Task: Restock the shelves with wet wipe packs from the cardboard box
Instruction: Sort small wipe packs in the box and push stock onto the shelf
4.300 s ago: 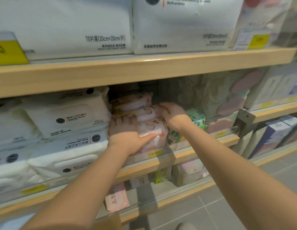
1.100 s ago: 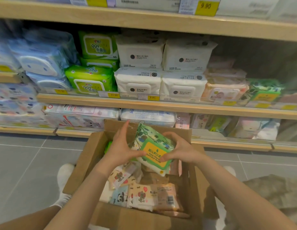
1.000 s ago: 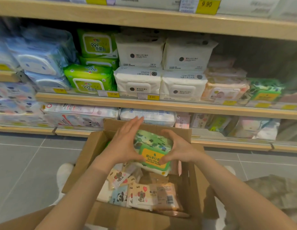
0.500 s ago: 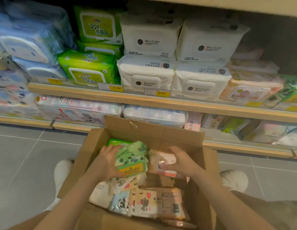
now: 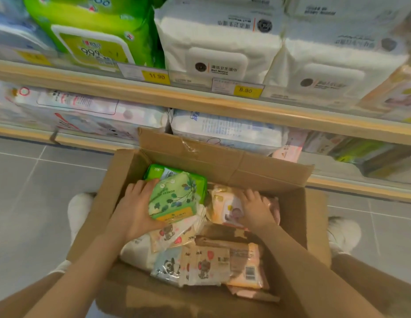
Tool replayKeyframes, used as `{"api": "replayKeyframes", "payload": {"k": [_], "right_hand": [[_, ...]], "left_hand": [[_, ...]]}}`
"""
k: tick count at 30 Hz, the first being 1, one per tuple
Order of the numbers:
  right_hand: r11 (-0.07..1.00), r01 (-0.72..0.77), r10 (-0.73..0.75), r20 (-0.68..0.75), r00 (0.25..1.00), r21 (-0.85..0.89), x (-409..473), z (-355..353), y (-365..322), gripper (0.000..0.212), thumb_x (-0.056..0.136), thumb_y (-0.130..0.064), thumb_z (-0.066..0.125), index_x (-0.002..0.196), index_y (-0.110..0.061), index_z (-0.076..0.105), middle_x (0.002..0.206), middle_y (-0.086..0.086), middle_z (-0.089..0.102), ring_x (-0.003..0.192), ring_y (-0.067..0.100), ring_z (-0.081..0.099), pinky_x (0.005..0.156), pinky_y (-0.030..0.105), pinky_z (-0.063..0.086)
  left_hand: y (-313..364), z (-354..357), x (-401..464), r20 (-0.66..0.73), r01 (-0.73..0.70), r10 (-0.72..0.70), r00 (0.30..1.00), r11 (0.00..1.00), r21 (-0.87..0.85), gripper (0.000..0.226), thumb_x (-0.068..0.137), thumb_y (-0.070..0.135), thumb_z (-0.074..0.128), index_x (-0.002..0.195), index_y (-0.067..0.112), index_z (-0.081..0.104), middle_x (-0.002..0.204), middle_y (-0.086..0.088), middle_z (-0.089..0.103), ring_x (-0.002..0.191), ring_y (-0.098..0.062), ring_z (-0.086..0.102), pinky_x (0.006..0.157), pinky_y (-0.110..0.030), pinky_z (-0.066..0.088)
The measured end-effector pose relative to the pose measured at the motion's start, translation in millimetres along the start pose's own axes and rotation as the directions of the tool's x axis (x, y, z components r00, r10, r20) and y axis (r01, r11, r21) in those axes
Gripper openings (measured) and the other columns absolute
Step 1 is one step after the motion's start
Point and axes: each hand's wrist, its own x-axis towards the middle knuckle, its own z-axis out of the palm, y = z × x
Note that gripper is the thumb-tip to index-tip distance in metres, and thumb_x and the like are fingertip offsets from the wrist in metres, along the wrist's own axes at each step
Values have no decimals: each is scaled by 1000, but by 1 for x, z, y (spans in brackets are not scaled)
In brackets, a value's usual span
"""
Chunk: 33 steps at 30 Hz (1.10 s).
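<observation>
Head view looks down into an open box [image 5: 264,171] on the grey tiled floor [image 5: 39,191], just in front of the bottom shelf [image 5: 223,106]. Both hands are inside it. The left hand [image 5: 133,212] wraps a green pack [image 5: 174,198] with a leaf print, thumb under its near edge and fingers along its left side, the pack tilted and lifted a little above the pile near the box's far left corner. Behind it lies a second green pack [image 5: 158,172], touching it. The right hand [image 5: 257,208] lies palm down on a peach pack [image 5: 225,207] toward the far right of the box, fingers spread and curled over it; whether it truly grips, I cannot tell. Along the near edge of the box lie more small packs [image 5: 206,262] with cartoon animals, overlapping one another. On the shelf stand big white packs [image 5: 218,40] and, to their left, a bright green one [image 5: 92,31], with yellow price tags [image 5: 156,76] on the shelf's front edge. Under that shelf sit flat pale packs [image 5: 225,129], just behind the box's raised flap. White shoes [image 5: 79,210] show on either side of the box.
</observation>
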Motion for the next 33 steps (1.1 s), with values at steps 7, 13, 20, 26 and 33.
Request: {"api": "replayKeyframes", "payload": {"k": [7, 13, 20, 26, 33], "right_hand": [[995, 20, -29, 82, 996, 102, -2, 0, 0, 70, 83, -42, 66, 139, -24, 27, 147, 5, 28, 139, 26, 22, 115, 40, 17], [999, 39, -40, 121, 992, 13, -1, -1, -4, 86, 69, -59, 71, 136, -25, 29, 138, 5, 33, 126, 27, 32, 106, 38, 30], [990, 31, -33, 13, 999, 139, -23, -15, -8, 85, 64, -65, 71, 132, -29, 34, 132, -2, 44, 118, 20, 34, 96, 32, 37], [984, 124, -110, -107, 988, 131, -62, -100, -2, 84, 63, -65, 71, 129, -28, 35, 117, -5, 53, 108, 18, 35, 87, 34, 36], [980, 163, -119, -316, 941, 114, -129, -218, 25, 96, 59, -58, 79, 137, -29, 33, 125, -3, 48, 113, 17, 34, 91, 32, 36]], "left_hand": [[-2, 4, 2, 15, -12, 11, 1000, 999, 49, 113, 43, 75, 57, 137, 15, 39, 115, -4, 48, 97, -20, 40, 75, -42, 47], [-2, 5, 3, 25, 4, -5, 1000, 1000, 19, 120, 43, 81, 56, 144, 22, 29, 125, -2, 49, 108, -23, 47, 85, -44, 47], [14, -7, 4, 38, -28, 26, 999, 998, 54, 107, 49, 87, 42, 144, 51, 9, 116, 4, 50, 103, -19, 44, 83, -35, 45], [36, -50, -1, -65, -75, 77, 995, 997, 34, 106, 47, 82, 56, 142, 50, 22, 106, 6, 51, 94, -13, 44, 79, -30, 41], [98, -124, -4, -217, -177, 179, 960, 984, 30, 104, 44, 80, 52, 140, 53, 22, 111, 5, 50, 107, -19, 44, 82, -39, 44]]}}
